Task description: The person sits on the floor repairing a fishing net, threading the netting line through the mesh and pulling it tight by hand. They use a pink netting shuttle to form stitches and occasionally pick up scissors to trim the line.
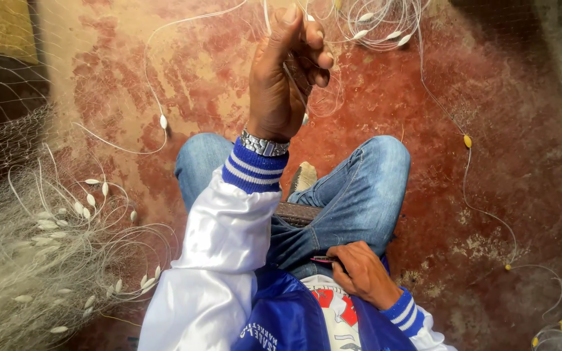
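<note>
Worn red-painted concrete floor (424,97), with pale patches where the paint is gone, is seen under a seated person in blue jeans (359,195). At the left near side, a heap of fine fishing net (27,260) with small white floats (90,199) is piled on the floor. Thin white line (151,91) is spread in loops over the far part of the floor, and one yellow float (468,141) is seen on it at the right.

The left hand (287,71) is raised at the far centre; its fingers are closed around strands of the net and line, pinched near the fingertips. A metal watch (263,144) is worn on this wrist, above a blue cuff with white stripes.

The right hand (362,270) is rested on the lap, near the right side, and is closed on a small dark flat tool (323,259) with a reddish edge. A printed red and white emblem (333,305) is visible on the blue jacket, near the bottom edge.
</note>
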